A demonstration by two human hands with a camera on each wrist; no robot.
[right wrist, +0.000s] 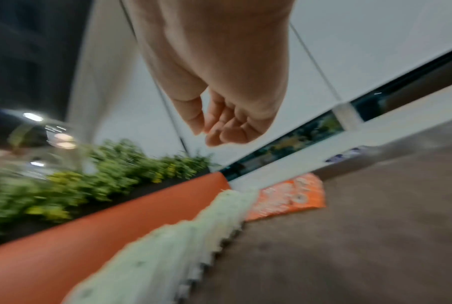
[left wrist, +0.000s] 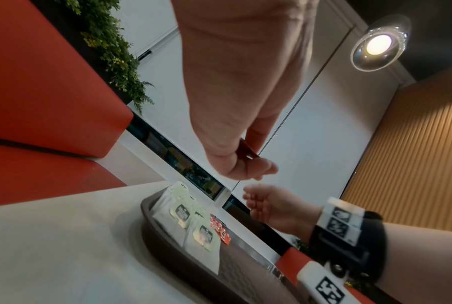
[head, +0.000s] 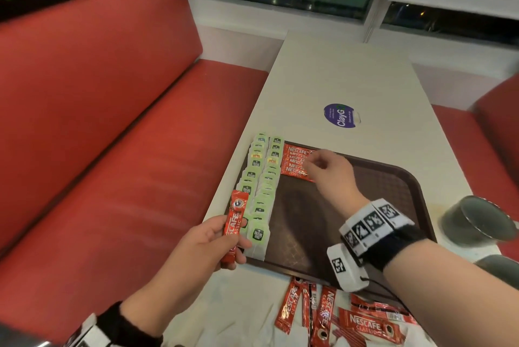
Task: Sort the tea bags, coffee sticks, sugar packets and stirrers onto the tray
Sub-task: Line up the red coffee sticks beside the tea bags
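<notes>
At seven o'clock on the table, the left hand [head: 209,242] pinches one red coffee stick [head: 233,227] between thumb and fingers, its long axis running toward twelve, its upper end over the near tea bags. Up at twelve o'clock, the right hand [head: 330,171] hangs over the tray with fingers loosely curled and nothing in them, its tips just beside the laid row of coffee sticks [head: 297,160]. That row lies crosswise, long axes from nine to three, so the held stick would probably need a quarter turn to match; the row sits toward one o'clock from the left hand's grip, and the right hand is the nearer.

Two overlapping columns of pale green tea bags [head: 262,186], soft paper squares, fill the brown textured tray [head: 393,186] along its nine o'clock edge. Glossy foil loose sticks [head: 325,315] wait off the tray at six o'clock.
</notes>
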